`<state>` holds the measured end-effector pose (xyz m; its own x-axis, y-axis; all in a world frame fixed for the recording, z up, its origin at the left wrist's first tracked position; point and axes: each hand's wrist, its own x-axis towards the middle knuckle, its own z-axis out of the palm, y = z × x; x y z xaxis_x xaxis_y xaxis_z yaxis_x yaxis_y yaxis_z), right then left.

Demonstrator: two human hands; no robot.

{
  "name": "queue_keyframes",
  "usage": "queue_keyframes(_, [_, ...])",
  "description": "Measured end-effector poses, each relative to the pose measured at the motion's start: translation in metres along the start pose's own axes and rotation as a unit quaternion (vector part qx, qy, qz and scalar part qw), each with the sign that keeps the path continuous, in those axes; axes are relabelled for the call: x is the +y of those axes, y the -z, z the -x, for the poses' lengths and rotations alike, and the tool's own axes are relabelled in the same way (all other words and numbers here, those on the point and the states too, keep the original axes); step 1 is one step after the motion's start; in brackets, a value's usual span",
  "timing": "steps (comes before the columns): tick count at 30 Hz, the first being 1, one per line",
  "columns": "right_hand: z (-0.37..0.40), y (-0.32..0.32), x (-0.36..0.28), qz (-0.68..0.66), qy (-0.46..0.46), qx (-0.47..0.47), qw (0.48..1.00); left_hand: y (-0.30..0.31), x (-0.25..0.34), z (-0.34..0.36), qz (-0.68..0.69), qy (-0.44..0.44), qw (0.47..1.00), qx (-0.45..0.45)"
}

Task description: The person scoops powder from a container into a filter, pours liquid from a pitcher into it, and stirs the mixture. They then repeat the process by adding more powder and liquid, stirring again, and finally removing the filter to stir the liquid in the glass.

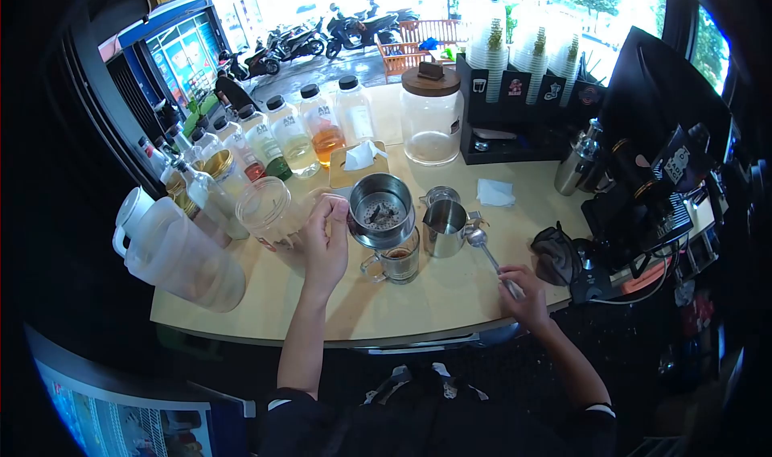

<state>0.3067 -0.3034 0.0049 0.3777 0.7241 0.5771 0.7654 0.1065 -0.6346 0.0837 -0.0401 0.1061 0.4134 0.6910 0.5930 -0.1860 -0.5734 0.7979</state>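
My left hand (326, 236) is closed on the side of a metal drip coffee filter (386, 236), held over a glass mug (401, 265). Dark, wet grounds with foam show inside the filter, and the mug has some brown liquid in it. On the right, my right hand (525, 298) grips the handle of a metal spoon (487, 253), its bowl close beside a steel pitcher (444, 233). A clear open jar (265, 203) stands just left of my left hand and is partly hidden by it.
Several capped bottles (291, 139) line the left back, near a large plastic jug (189, 252). A lidded glass jar (431, 123) and a black cup holder (515, 127) stand behind. A shaker (577, 167), dark cloth (556, 254) and napkin (496, 192) lie right.
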Motion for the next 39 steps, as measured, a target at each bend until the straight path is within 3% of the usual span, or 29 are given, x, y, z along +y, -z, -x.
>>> queue_keyframes(7, [-0.007,-0.007,0.002,0.029,-0.008,-0.096,0.995,0.0,0.002,0.004,-0.005,0.0,1.0,0.007])
queue_keyframes(11, [-0.037,-0.011,0.007,0.05,0.001,-0.099,0.994,0.001,0.013,0.009,-0.019,-0.012,1.0,-0.002])
queue_keyframes(13, [-0.064,-0.016,0.0,-0.01,0.0,-0.023,1.0,0.002,0.017,0.013,-0.024,-0.019,1.0,0.0])
queue_keyframes(17, [-0.104,-0.043,0.014,0.009,0.046,0.076,0.996,0.006,0.022,0.02,-0.061,-0.027,0.998,0.0])
queue_keyframes(19, [-0.113,-0.049,0.016,-0.143,-0.146,-0.026,0.978,0.011,0.022,0.022,-0.075,-0.035,0.997,0.003])
queue_keyframes(23, [-0.116,-0.052,0.024,-0.076,-0.123,-0.078,0.986,0.019,0.014,0.025,-0.065,-0.037,0.997,0.026])
queue_keyframes(25, [-0.113,-0.055,0.036,-0.161,-0.196,-0.099,0.962,0.02,0.014,0.026,-0.063,-0.035,0.997,0.036])
queue_keyframes(28, [-0.11,-0.055,0.043,-0.259,-0.234,-0.12,0.929,0.016,0.017,0.025,-0.052,-0.024,0.998,0.036])
queue_keyframes(32, [-0.107,-0.059,0.042,-0.357,-0.221,-0.106,0.902,0.01,0.019,0.024,-0.059,-0.029,0.997,0.03])
queue_keyframes(35, [-0.115,-0.053,0.038,-0.346,-0.198,-0.057,0.915,0.008,0.021,0.023,-0.059,-0.019,0.998,0.024])
queue_keyframes(37, [-0.128,-0.04,0.031,-0.292,-0.104,-0.021,0.951,0.007,0.02,0.023,-0.059,-0.014,0.998,0.022])
queue_keyframes(39, [-0.143,-0.022,0.004,-0.297,-0.109,-0.013,0.949,0.006,0.013,0.024,-0.053,-0.003,0.998,0.027])
